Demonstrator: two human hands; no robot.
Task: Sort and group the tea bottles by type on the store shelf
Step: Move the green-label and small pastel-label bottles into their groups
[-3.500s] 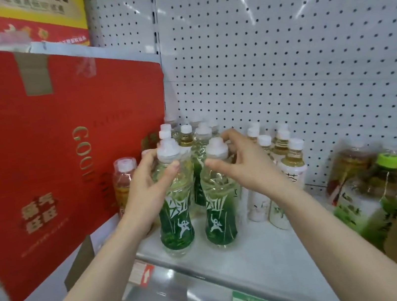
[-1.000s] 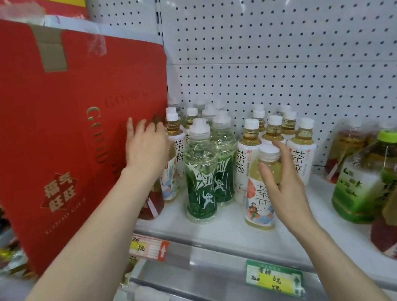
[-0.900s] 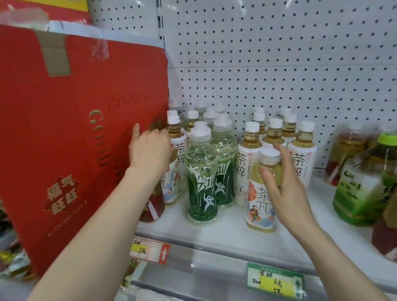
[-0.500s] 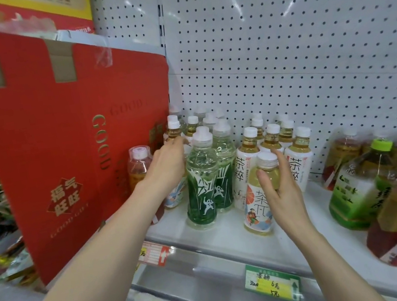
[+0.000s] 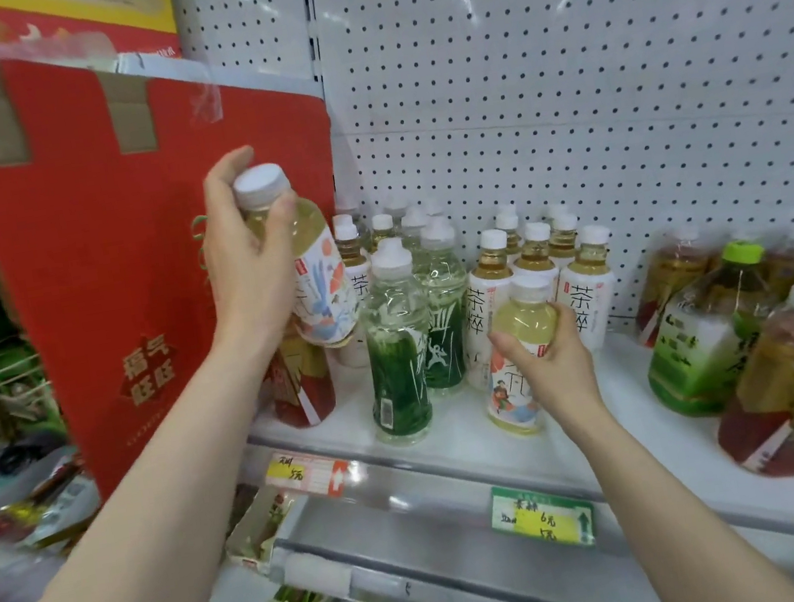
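Head view: a big red carton [image 5: 120, 272] fills the left and stands against the end of the white shelf [image 5: 464, 446], which has a pegboard wall behind it. On the right of the shelf sit large tea jugs [image 5: 693, 347] with green and red labels. Toward the middle stand the small bottles. A cluster of white-label bottles [image 5: 586, 291] is at the back, and green-label bottles [image 5: 395, 353] are just to their left.

The left hand [image 5: 245, 273] holds a pale tea bottle [image 5: 315, 272] up off the shelf in front of the carton. Its fingers [image 5: 232, 163] curl round the shoulder and the thumb presses just below the cap. The right hand [image 5: 556, 369] is wrapped round the upper body of a matching bottle [image 5: 515, 386], which appears to stand at the shelf's front edge just before the white-label cluster.

Both bottles look full, so I judge them moderately heavy for their size and stiff while sealed. The glossy wrap could be slippery. The bare shoulder above the label, or a full wrap round the body, looks the surest hold. They seem sturdy, but the neighbours stand close and a careless set-down could topple them. A green price tag [image 5: 544, 522] hangs on the rail below.
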